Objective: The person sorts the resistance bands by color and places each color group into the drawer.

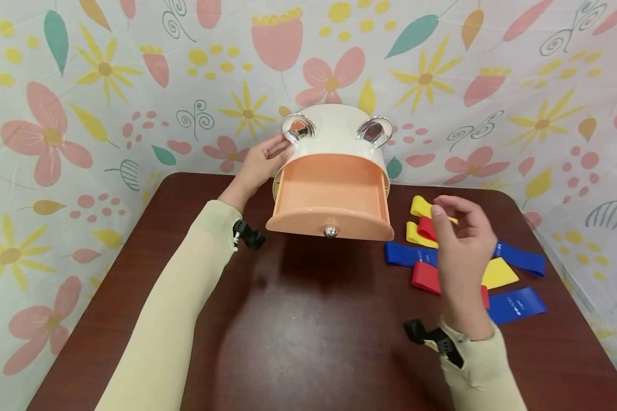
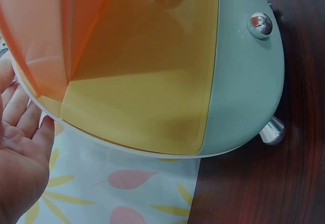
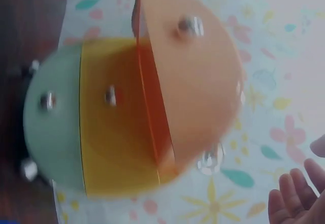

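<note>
A white drawer cabinet with frog-like chrome eye rings stands at the back of the table, its peach top drawer pulled out. In the left wrist view, the yellow middle drawer and the green bottom drawer sit closed below it. My left hand rests its fingers against the cabinet's left side, near one eye ring. My right hand hovers at the right, fingers loosely bent with nothing visible in them. Under and around it lie blue, red and yellow flat bands.
The dark brown table extends in front of the cabinet. Behind it hangs a flower-patterned cloth. Small cameras sit on both wrists, including a black one on the right.
</note>
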Tool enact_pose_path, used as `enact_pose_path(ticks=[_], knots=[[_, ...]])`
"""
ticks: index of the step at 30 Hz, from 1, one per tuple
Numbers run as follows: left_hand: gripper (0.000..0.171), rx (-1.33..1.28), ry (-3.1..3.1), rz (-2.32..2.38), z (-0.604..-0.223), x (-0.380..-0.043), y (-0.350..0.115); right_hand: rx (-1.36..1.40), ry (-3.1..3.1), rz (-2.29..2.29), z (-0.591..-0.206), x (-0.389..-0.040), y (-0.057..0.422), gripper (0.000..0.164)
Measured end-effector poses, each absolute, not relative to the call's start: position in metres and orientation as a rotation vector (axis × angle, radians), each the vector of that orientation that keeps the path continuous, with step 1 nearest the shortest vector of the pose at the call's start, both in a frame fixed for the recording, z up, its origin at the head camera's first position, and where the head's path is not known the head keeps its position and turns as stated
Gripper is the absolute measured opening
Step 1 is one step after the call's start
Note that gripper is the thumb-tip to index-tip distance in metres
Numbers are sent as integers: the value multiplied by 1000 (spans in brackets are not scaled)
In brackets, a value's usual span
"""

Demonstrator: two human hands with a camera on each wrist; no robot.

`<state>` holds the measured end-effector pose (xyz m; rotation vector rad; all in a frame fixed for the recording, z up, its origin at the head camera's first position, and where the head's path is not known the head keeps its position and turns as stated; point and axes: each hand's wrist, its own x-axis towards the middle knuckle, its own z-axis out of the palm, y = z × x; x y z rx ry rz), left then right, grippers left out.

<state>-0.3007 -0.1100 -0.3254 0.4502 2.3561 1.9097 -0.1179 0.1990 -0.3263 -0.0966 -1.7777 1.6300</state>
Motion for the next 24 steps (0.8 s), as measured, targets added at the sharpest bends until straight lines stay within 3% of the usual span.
enact_pose_path(ticks=[6, 15, 24], knots=[[62, 433, 2373, 1893, -327, -304, -112, -292, -2094, 1406, -325, -118, 238, 25], [61, 464, 2351, 1908, -327, -305, -111, -490, -2749, 1141, -350, -111, 312, 61], [61, 467, 2351, 1904, -327, -305, -109, -484, -3104, 950, -380, -110, 369, 71]])
